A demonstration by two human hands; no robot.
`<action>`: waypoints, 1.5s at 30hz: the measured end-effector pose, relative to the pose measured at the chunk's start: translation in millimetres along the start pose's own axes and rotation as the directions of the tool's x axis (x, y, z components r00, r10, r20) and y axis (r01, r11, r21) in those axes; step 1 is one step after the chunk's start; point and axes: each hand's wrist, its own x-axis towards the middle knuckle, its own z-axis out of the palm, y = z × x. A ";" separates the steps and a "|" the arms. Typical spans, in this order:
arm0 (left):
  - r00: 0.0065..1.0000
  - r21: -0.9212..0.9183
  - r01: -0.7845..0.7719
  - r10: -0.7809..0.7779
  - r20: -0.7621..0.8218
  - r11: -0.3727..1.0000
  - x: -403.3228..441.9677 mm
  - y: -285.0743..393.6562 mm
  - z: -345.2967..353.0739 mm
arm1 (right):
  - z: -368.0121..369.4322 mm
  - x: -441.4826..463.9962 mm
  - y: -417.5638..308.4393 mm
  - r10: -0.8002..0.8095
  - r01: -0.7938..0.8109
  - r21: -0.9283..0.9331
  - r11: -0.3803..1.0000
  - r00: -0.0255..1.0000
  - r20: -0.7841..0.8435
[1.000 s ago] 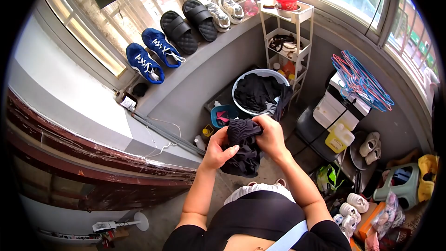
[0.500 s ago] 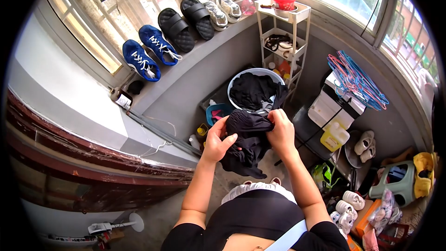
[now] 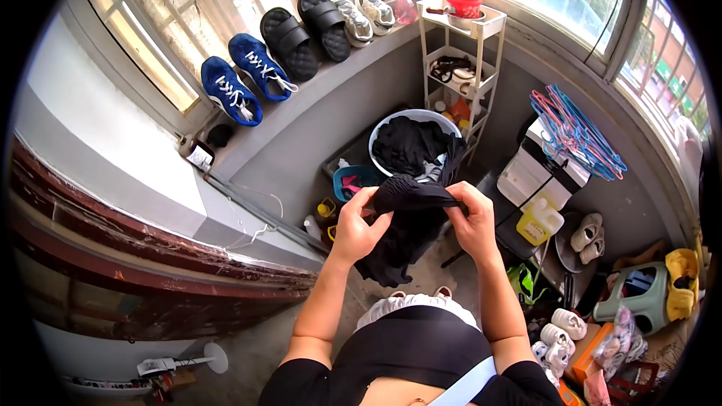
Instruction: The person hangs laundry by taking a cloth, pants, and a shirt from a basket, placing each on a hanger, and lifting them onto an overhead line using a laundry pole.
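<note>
A black garment [image 3: 402, 244] hangs between my two hands, its gathered upper edge stretched sideways and its lower part drooping toward the floor. My left hand [image 3: 359, 227] pinches the left end of that edge, thumb on the near side. At the right end, my right hand [image 3: 472, 218] grips the cloth between thumb and fingers. Just beyond the garment stands a light basin [image 3: 371, 152] heaped with dark clothes [image 3: 410, 143] and a grey piece. Whether the garment's far side touches the basin, I cannot tell.
Blue sneakers [image 3: 230, 92] and black slides [image 3: 289, 43] line the ledge at left. A white shelf rack [image 3: 489, 26] stands behind the basin. At right are hangers [image 3: 575, 131], a yellow jug [image 3: 539, 222], a green stool [image 3: 639, 293] and several shoes. A small blue basin [image 3: 368, 174] sits at left.
My hands have moved apart, the right one shifting right and slightly down. The garment's bunched top is now pulled into a wider, tauter band.
</note>
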 end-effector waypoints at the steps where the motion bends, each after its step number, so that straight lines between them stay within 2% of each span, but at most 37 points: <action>1: 1.000 0.001 0.000 0.000 -0.002 1.000 0.0 0.1 -0.8 | -3.2 -1.0 -6.4 0.065 -0.066 0.007 0.998 0.997 0.045; 2: 1.000 0.003 -0.005 0.005 -0.004 1.000 2.0 0.3 -1.4 | -6.6 0.8 -12.6 0.132 -0.106 -0.160 0.981 0.978 0.161; 3: 1.000 0.005 -0.009 0.009 -0.005 1.000 3.0 1.5 -2.3 | -8.3 -0.2 -9.9 0.107 -0.032 -0.339 0.940 0.972 0.207; 5: 1.000 -0.013 0.016 -0.016 -0.020 1.000 5.7 7.5 0.7 | -6.4 1.5 -13.4 0.161 -0.159 -0.112 0.981 0.987 0.004; 6: 1.000 -0.037 0.002 -0.002 -0.014 0.999 5.5 7.5 3.5 | -6.9 -0.8 -9.7 0.164 -0.163 -0.201 0.966 0.986 -0.010; 8: 1.000 -0.037 0.000 0.000 0.004 0.999 3.1 9.6 7.4 | -4.2 -4.5 -8.0 0.076 -0.059 -0.321 0.945 0.996 0.041; 9: 0.999 -0.051 -0.001 0.000 -0.035 0.999 3.0 12.1 10.2 | -3.8 -5.4 -7.2 0.033 -0.005 -0.378 0.926 0.997 0.067; 10: 0.997 -0.066 -0.006 0.002 -0.072 0.998 4.2 14.4 13.9 | -5.2 -6.2 -6.9 0.038 0.020 -0.275 0.961 0.978 0.203; 11: 0.994 -0.084 -0.013 0.004 -0.108 0.996 5.9 15.2 18.3 | -6.5 -10.2 -11.9 0.152 -0.151 -0.029 0.988 0.924 0.351; 13: 0.986 -0.123 -0.070 0.050 -0.159 0.990 8.6 12.9 29.6 | 7.8 -22.1 -10.6 0.040 -0.097 0.114 0.989 0.905 0.424; 14: 0.988 -0.191 -0.072 0.044 -0.148 0.979 9.5 14.7 39.9 | 18.6 -25.0 -13.2 0.048 -0.079 0.059 0.995 0.912 0.408; 15: 0.990 -0.257 -0.073 0.039 -0.137 0.964 9.9 15.2 49.8 | 34.4 -33.3 -4.5 0.061 -0.090 0.082 0.992 0.949 0.309; 17: 0.998 -0.121 -0.059 0.058 -0.014 0.991 9.6 10.2 57.4 | 48.0 -45.9 18.5 0.251 -0.335 0.373 0.865 0.933 0.257; 18: 0.994 -0.171 -0.109 0.111 0.005 0.979 11.1 16.6 58.1 | 44.0 -42.5 14.0 0.225 -0.262 0.240 0.935 0.960 0.169; 19: 0.986 -0.221 -0.155 0.164 0.023 0.963 11.9 22.2 57.8 | 39.3 -40.9 17.4 0.203 -0.238 0.275 0.932 0.967 0.152; 20: 0.988 -0.349 -0.034 0.085 0.131 0.936 11.5 16.3 51.7 | 34.0 -40.7 16.2 0.226 -0.263 0.350 0.899 0.964 0.143; 21: 0.981 -0.435 0.023 0.065 0.184 0.900 11.7 24.1 44.0 | 27.3 -40.7 14.4 0.250 -0.283 0.421 0.862 0.959 0.133; 23: 0.969 -0.316 -0.161 0.210 0.129 0.935 18.5 28.7 27.4 | 11.5 -42.2 18.2 0.224 -0.213 0.418 0.883 0.974 0.022; 24: 0.957 -0.402 -0.225 0.279 0.081 0.888 21.5 19.0 26.2 | 4.2 -45.4 21.2 0.288 -0.233 0.495 0.837 0.957 -0.037; 25: 0.961 -0.399 -0.238 0.276 0.038 0.886 22.2 7.2 21.3 | -2.8 -49.8 25.3 0.353 -0.242 0.571 0.785 0.931 -0.091; 27: 0.918 -0.137 -0.396 0.397 -0.022 0.908 29.9 -11.9 13.4 | -20.8 -52.1 22.6 0.361 -0.135 0.779 0.613 0.925 -0.123; 28: 0.951 -0.142 -0.298 0.306 0.035 0.944 31.7 -20.0 13.8 | -30.4 -53.0 22.0 0.341 -0.061 0.818 0.572 0.925 -0.170; 29: 0.967 -0.149 -0.160 0.185 0.174 0.976 30.1 -25.8 15.6 | -39.5 -54.4 21.0 0.322 0.015 0.848 0.529 0.922 -0.217; 31: 0.907 -0.047 -0.129 0.137 0.399 0.991 27.3 -41.6 28.7 | -55.0 -54.9 10.6 0.248 0.107 0.861 0.497 0.933 -0.260; 33: 0.835 -0.101 -0.064 0.109 0.539 0.993 21.7 -45.7 50.4 | -71.9 -57.7 9.3 0.162 0.127 0.911 0.393 0.965 -0.205; 36: 0.766 -0.151 -0.017 0.110 0.634 0.988 9.0 -45.5 82.5 | -80.3 -58.8 3.9 0.203 0.126 0.953 0.274 0.961 -0.186; 37: 0.751 -0.235 -0.025 0.173 0.637 0.972 7.2 -46.5 90.5 | -80.4 -58.8 -0.4 0.255 0.141 0.949 0.282 0.943 -0.216; 39: 0.682 -0.148 0.177 -0.013 0.731 0.973 6.5 -45.4 87.4 | -80.8 -56.1 -10.8 0.347 0.175 0.940 0.294 0.897 -0.275; 41: 0.510 -0.039 0.248 -0.097 0.855 0.968 13.0 -43.7 66.8 | -87.9 -59.8 -12.9 0.320 0.165 0.951 0.262 0.915 -0.247; 42: 0.452 -0.130 0.353 -0.047 0.891 0.927 11.3 -40.7 57.9 | -92.1 -63.1 -7.8 0.293 0.167 0.956 0.240 0.927 -0.235; 43: 0.377 -0.109 0.336 -0.027 0.926 0.935 13.2 -39.8 50.5 | -94.9 -64.8 -6.8 0.265 0.167 0.962 0.218 0.938 -0.223; 45: 0.251 -0.051 0.430 -0.065 0.966 0.901 17.4 -33.2 43.3 | -90.1 -66.0 -8.5 0.300 0.106 0.982 0.158 0.942 -0.150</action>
